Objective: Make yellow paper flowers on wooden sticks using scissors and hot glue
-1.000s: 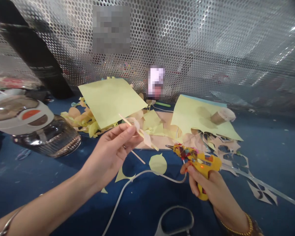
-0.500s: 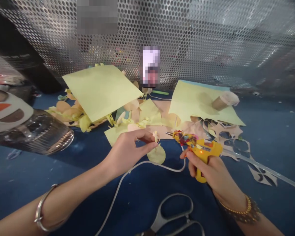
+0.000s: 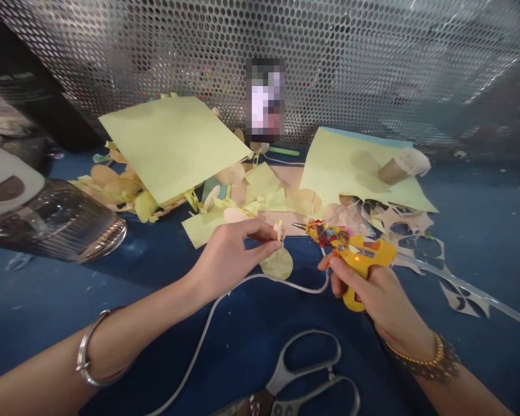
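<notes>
Between the thumb and fingertips of my left hand (image 3: 231, 254) is a small pale yellow paper piece (image 3: 279, 231), seen nearly edge-on. My right hand (image 3: 372, 294) grips a yellow hot glue gun (image 3: 359, 257), one finger at its orange trigger. The gun's metal nozzle points left, a short gap from the paper piece. Coloured scraps or residue coat its front, a small orange light glows on its body, and a clear glue stick (image 3: 468, 292) trails out behind. Just below my left fingertips a round yellow-green paper disc (image 3: 277, 266) lies on the blue table.
Grey-handled scissors (image 3: 281, 381) lie at the front. A white cord (image 3: 203, 335) curves across the table. Yellow paper sheets (image 3: 173, 147), cut-out scraps (image 3: 407, 231), a cardboard roll (image 3: 401, 166) and a propped phone (image 3: 266, 101) stand or lie behind. A clear jug (image 3: 65, 219) is at left.
The view has tipped down slightly, so most things sit higher in the picture. My left hand has come a little nearer the nozzle with the paper piece. Both grips are unchanged.
</notes>
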A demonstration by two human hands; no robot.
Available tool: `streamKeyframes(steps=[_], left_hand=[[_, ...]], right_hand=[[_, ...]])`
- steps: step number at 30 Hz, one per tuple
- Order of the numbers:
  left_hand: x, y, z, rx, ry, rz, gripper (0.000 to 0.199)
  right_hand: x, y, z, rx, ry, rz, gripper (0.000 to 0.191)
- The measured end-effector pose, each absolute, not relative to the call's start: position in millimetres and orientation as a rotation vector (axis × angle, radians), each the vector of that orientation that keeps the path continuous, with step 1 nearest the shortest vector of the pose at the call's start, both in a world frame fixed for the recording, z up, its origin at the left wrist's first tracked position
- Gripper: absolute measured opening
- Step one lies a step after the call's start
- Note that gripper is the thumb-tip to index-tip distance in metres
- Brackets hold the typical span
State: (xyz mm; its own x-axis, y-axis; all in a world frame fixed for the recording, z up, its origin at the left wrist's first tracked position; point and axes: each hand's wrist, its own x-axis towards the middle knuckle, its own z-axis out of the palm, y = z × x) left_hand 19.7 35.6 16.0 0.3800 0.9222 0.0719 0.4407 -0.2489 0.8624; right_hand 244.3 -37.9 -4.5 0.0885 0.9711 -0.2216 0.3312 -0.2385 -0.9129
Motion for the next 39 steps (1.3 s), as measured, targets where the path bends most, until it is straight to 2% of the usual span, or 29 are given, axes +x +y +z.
streamKeyframes(steps=[39], left_hand=[[21.3,30.5,12.3,1.918,1.163,0.739,0.007]], right_hand=[[241.3,-38.5,-0.9,-1.672,-1.273,1.183,0.035]])
